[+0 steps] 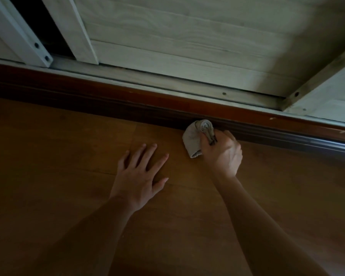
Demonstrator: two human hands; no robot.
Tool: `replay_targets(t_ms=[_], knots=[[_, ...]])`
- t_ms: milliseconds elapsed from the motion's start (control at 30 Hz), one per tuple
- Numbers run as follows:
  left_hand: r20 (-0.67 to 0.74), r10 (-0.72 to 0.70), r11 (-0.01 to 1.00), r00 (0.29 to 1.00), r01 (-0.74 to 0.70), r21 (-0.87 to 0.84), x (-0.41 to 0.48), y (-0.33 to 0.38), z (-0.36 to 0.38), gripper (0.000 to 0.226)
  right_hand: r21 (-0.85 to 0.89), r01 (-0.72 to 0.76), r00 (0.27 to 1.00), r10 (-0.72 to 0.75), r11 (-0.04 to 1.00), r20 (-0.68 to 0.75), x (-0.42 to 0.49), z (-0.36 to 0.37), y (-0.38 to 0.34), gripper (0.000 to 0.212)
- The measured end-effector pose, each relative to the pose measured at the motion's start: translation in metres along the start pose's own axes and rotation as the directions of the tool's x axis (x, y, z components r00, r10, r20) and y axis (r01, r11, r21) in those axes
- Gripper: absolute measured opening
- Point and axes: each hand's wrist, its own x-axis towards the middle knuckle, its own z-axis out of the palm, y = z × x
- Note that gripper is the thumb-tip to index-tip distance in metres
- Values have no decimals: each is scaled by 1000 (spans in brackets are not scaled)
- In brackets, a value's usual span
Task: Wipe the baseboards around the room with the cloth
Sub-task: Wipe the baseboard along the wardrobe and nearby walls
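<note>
A dark reddish-brown baseboard (108, 100) runs across the view from the left edge down to the right edge. My right hand (223, 154) grips a bunched grey cloth (195, 136) and holds it against the foot of the baseboard, where it meets the floor. My left hand (141, 174) lies flat on the wooden floor (68, 156) with its fingers spread, a little to the left of the cloth and apart from it.
Above the baseboard sits a pale sliding-door track (167, 80) with a whitewashed wood-grain panel (187, 36) and a white frame (14, 36) at the upper left. A dark gap shows between the frame pieces. The light is dim.
</note>
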Motion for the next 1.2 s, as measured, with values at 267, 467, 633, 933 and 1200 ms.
replay_targets(t_ms=[267,467,633,933,1200], knots=[[-76,-42,998,996,38,-51,-5,3,0,70,16,81,996,-81,997,38,-6,17,-43,27],[-103,-106,992,989,98,-80,-11,7,-4,67,8,28,1000,-28,1000,4,-11,23,-57,28],[-107,-111,990,988,100,-100,-13,6,-5,67,12,113,989,-114,994,89,-13,38,-82,31],[-120,-117,988,986,104,-111,-13,6,-4,65,25,107,991,-109,994,78,-14,41,-83,33],[-144,-58,986,988,33,-165,-3,21,-10,53,-20,6,1000,-5,1000,20,-3,1,-10,29]])
